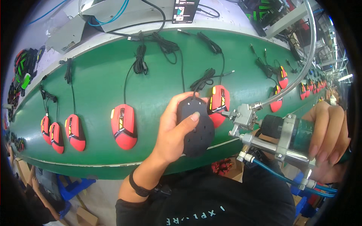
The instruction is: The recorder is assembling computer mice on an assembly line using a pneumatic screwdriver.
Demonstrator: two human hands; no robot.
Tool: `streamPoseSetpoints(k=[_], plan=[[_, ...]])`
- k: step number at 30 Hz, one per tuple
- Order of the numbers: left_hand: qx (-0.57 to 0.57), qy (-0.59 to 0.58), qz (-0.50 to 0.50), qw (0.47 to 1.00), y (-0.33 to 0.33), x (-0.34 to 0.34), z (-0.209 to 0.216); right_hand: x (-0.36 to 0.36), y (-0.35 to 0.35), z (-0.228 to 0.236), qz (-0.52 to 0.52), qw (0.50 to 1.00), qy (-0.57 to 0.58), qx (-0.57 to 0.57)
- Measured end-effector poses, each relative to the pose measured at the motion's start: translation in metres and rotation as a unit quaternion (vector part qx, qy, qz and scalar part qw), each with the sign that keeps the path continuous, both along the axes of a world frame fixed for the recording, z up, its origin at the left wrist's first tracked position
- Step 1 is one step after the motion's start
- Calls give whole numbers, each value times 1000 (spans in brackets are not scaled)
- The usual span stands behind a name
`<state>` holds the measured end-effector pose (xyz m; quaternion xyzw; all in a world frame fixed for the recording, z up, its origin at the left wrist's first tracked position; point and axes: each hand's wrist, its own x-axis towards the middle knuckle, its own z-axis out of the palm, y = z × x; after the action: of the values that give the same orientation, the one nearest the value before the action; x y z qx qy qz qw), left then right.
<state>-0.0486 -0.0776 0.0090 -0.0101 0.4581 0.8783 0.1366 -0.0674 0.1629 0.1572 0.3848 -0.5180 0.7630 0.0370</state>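
Observation:
My left hand [172, 130] grips a computer mouse [198, 137] turned upside down. Its black underside faces up, with my thumb lying across it and small holes showing in it. A dark cable runs from its far end to a tied bundle. On the right, my right hand [328, 132] wraps round the green-bodied powered screwdriver [286, 130], which has a metal head, a clear hose and blue air tubes. The tool's tip points left, in front of a red mouse [221, 96] lying behind the held one; whether it touches anything, I cannot tell.
More red mice with coiled black cables lie on the green conveyor belt [98, 90], one of them a red mouse [123, 126] to the left. A clear hose [311, 41] arches down at right. Boxes [86, 216] and another person's arm [41, 194] show at lower left.

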Motion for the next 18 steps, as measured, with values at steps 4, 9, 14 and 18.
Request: streamPoseSetpoints(k=[4,9,14,18], plan=[[-32,30,14,999,1,-1,-7,1,-4,-4,-6,1000,0,-17],[-46,37,15,998,0,0,-5,-5,1,-5,37,999,-11,-26],[-70,58,23,996,-2,-1,-6,-10,29,-19,92,992,35,-80],[-47,39,27,998,-4,-5,-6,-8,48,-30,99,976,118,-152]])
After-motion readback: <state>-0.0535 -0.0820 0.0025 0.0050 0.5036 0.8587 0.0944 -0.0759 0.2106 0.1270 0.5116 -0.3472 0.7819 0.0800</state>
